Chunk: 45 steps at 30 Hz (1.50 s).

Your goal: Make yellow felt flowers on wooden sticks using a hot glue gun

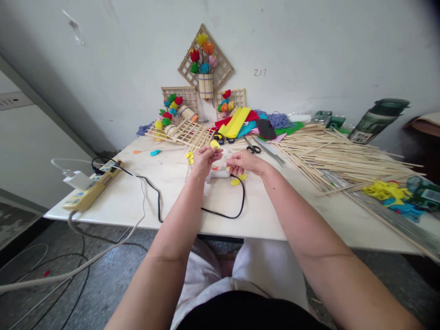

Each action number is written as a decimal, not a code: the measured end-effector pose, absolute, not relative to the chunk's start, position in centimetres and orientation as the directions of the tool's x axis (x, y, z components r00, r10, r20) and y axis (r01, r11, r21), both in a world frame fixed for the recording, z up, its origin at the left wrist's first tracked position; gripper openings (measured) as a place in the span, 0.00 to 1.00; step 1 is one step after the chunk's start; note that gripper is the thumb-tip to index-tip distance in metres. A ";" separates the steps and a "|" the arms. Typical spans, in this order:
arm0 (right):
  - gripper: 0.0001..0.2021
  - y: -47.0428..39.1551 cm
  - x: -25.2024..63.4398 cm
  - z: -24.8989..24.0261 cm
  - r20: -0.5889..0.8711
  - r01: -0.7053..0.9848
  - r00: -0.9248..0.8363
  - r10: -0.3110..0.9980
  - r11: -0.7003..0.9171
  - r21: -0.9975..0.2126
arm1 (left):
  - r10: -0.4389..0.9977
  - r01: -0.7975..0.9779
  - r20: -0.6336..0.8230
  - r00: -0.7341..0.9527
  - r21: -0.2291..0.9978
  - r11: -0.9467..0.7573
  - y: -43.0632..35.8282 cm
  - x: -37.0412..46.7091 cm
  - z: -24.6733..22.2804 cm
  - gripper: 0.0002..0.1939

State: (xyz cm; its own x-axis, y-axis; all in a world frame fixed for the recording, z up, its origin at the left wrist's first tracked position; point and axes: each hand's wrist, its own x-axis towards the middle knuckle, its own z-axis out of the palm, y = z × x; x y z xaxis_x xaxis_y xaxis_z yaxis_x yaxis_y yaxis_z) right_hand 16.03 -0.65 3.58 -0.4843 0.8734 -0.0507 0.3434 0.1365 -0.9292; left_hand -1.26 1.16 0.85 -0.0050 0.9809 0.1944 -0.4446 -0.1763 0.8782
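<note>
My left hand [207, 158] is closed in a pinch, with a round yellow petal piece [215, 144] at its fingertips. Close by on the right, my right hand [244, 162] has its fingers drawn together; something pale and thin seems to be between the hands, too blurred to name. Below them lies a white glue gun [220, 174] on its side, its black cord looping toward the table's front. Yellow petal pieces [235, 182] rest beside the glue gun, partly under my right hand. More yellow pieces [189, 157] lie left of my left hand.
Wooden lattices with felt flowers [185, 133] stand at the back. Scissors [253, 149], coloured sheets [237, 123] and a phone [266, 129] lie behind my hands. Thin sticks [330, 151] cover the right side, near a dark bottle [378, 120]. A power strip [89, 190] sits left.
</note>
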 end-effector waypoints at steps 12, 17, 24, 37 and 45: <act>0.12 -0.2 15.6 2.9 0.220 0.173 -0.307 0.926 0.281 -0.944 | 0.941 -0.318 0.195 0.278 0.943 -0.101 0.4 -0.9 0.5 0.15; 0.10 0.0 15.4 2.9 0.267 0.190 -0.232 0.935 0.313 -0.931 | 0.926 -0.256 0.185 0.328 0.961 -0.102 0.3 -0.8 0.5 0.15; 0.08 -0.1 15.1 2.9 0.307 0.190 -0.159 0.938 0.335 -0.923 | 0.924 -0.226 0.172 0.341 0.969 -0.097 0.1 -0.6 0.5 0.15; 0.10 -0.1 15.1 3.0 0.290 0.195 -0.168 0.942 0.320 -0.927 | 0.919 -0.226 0.176 0.353 0.969 -0.098 0.2 -0.4 0.2 0.17; 0.09 0.3 15.1 2.7 0.267 0.205 -0.102 0.958 0.282 -0.937 | 0.915 -0.231 0.173 0.364 0.969 -0.091 0.2 -0.2 0.2 0.18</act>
